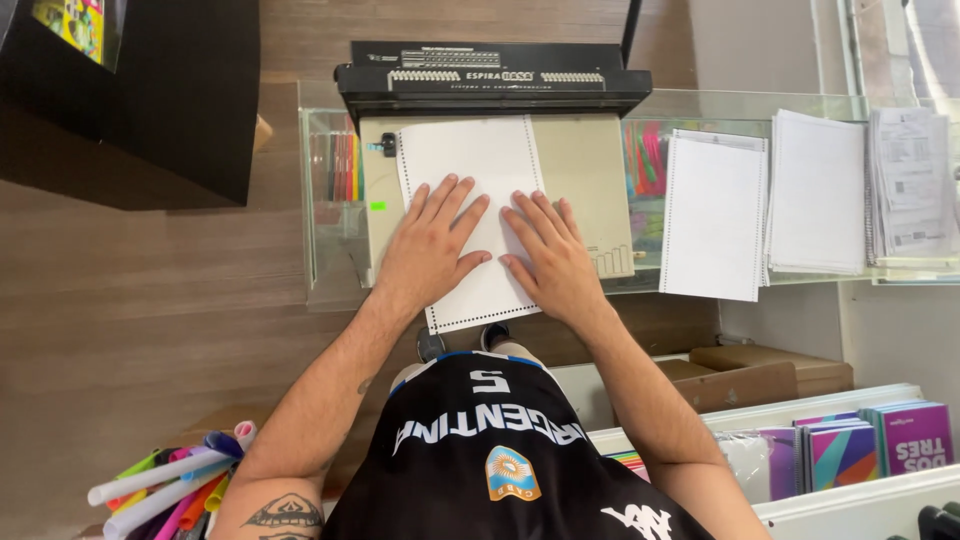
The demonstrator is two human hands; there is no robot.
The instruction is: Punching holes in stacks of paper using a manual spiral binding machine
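A stack of white punched sheets point(480, 160) lies on the beige bed of a black binding punch machine point(490, 80), its far edge pushed toward the machine's slot. My left hand point(430, 245) rests flat on the left part of the sheets, fingers spread. On the right part my right hand point(550, 255) presses flat as well, fingers apart. Both palms hold the paper down; neither hand grips anything. Rows of small holes run along the sheets' edges.
The machine stands on a glass counter point(320, 250). To the right lie a punched white stack point(715, 215), another paper pile point(818, 190) and printed documents point(910, 185). Colourful rolled papers point(170, 485) sit lower left, notebooks point(880, 440) on shelves lower right. Wooden floor lies to the left.
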